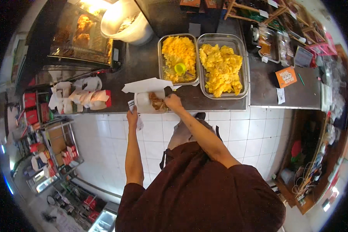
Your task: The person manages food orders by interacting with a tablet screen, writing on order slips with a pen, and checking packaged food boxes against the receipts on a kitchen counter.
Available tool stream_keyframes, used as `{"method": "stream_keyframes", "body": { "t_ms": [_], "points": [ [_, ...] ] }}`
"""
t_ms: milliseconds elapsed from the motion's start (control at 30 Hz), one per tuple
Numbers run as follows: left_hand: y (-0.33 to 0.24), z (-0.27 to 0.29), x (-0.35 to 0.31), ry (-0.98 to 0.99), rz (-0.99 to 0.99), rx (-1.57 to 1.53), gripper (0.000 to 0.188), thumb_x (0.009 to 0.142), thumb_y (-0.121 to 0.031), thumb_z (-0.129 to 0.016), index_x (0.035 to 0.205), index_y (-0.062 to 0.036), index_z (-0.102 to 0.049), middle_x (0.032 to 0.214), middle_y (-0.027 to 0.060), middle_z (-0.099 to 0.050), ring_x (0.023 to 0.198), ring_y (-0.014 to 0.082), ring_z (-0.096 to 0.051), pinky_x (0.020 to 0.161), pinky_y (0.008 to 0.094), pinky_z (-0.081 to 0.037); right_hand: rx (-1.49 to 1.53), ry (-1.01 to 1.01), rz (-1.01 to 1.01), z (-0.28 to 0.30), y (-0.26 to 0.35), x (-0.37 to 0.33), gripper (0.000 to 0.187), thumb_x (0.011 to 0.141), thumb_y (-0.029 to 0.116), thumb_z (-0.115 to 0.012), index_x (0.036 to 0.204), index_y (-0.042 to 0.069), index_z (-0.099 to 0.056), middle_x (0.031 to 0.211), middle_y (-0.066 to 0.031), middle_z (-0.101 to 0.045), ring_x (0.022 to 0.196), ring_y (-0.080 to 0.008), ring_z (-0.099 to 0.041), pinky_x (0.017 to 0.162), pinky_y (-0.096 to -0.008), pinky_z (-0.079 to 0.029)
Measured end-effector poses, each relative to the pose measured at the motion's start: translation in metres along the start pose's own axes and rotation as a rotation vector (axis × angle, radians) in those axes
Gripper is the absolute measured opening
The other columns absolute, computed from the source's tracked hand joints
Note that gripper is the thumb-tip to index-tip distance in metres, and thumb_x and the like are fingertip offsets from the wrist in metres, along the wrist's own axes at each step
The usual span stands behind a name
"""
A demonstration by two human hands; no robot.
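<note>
A white paper food box (144,109) lies at the counter's front edge with its lid (147,84) folded back. In its left half is something white; the right half holds a brown fried piece (157,102). My left hand (132,116) is closed on a white printed paper slip (131,104) beside the box's left side. My right hand (173,102) reaches to the box's right rim, fingers pinched against the edge of the fried piece. Whether they grip the food or the rim, I cannot tell.
Two metal trays of yellow food (179,48) (222,69) stand right of the box, a yellow-green cup (179,68) in the nearer one. A white bucket (137,33) is behind. White boxes (89,99) lie left; an orange box (286,77) is far right.
</note>
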State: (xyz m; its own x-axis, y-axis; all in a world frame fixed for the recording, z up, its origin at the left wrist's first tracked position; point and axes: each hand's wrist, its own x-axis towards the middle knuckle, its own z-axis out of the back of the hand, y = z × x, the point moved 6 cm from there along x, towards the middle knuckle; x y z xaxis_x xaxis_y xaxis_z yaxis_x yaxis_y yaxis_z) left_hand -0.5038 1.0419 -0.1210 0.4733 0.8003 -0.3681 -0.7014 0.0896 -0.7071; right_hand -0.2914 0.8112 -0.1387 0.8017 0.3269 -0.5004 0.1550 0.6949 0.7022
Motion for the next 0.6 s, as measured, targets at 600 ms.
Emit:
{"method": "stream_keyframes", "body": {
  "t_ms": [600],
  "points": [
    [-0.008,0.001,-0.031,0.027,0.157,-0.297,0.044,0.094,-0.046,-0.063,0.097,-0.0024,-0.065,0.076,0.0001,-0.06,0.066,0.0091,-0.049,0.06,0.0287,-0.041,0.34,0.372,-0.045,0.028,0.053,0.019,0.026,0.066,0.022,-0.068,0.074,-0.003,-0.071,0.072,-0.0222,-0.068,0.062,-0.0317,-0.069,0.067,-0.0398,-0.057]
  ]
}}
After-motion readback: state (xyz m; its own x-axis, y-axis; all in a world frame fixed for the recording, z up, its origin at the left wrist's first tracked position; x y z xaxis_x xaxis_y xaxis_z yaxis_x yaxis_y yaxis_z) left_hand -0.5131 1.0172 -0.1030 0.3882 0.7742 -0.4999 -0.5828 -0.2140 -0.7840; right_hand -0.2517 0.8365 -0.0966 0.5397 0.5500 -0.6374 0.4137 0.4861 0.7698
